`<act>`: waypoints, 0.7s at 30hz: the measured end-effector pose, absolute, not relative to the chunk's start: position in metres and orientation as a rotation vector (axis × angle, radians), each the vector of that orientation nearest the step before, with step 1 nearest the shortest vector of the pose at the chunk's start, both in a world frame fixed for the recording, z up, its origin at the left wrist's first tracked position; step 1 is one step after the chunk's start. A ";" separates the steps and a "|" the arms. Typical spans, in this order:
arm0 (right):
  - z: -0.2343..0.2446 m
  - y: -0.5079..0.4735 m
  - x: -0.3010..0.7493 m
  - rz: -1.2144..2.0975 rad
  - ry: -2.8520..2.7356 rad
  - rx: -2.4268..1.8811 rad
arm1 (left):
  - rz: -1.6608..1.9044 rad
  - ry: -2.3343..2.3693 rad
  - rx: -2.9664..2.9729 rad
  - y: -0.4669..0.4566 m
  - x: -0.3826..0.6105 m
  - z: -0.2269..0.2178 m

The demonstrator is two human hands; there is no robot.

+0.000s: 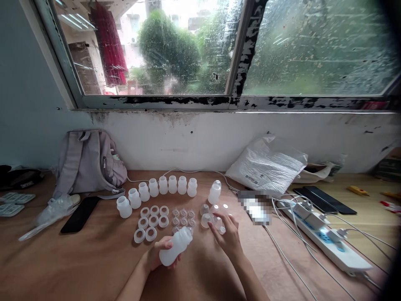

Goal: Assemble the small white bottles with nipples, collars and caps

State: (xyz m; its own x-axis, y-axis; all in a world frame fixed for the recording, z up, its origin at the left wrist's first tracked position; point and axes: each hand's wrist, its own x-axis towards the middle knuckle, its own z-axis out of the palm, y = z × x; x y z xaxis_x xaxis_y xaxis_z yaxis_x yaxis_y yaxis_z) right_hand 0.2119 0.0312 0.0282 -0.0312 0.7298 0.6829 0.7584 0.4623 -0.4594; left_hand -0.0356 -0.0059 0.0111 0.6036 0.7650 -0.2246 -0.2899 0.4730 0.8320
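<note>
My left hand is wrapped round a frosted white baby bottle, tilted with its top toward the upper right. Fingers apart, my right hand reaches over a group of clear dome caps; whether a fingertip touches one is hard to tell. Behind my left hand lie several white collar rings in rows. Beside them are clear silicone nipples, partly covered by the held bottle. An arc of open frosted bottles stands farther back. One capped bottle stands upright behind the caps.
At the back left sits a grey backpack, with a black phone and plastic bag before it. A silver padded mailer leans on the wall. A power strip with white cables lies right, near dark phones.
</note>
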 end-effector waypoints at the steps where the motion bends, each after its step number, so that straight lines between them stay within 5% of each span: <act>1: 0.027 0.030 0.211 -0.029 -1.771 -1.292 | 0.713 0.653 0.839 -0.007 -0.036 0.012; 14: 0.015 0.033 0.218 0.291 -1.579 -1.155 | 0.727 0.633 0.869 -0.006 -0.037 0.010; 21: 0.030 0.009 0.182 0.980 -1.575 -0.988 | 0.725 0.658 0.973 -0.007 -0.034 0.013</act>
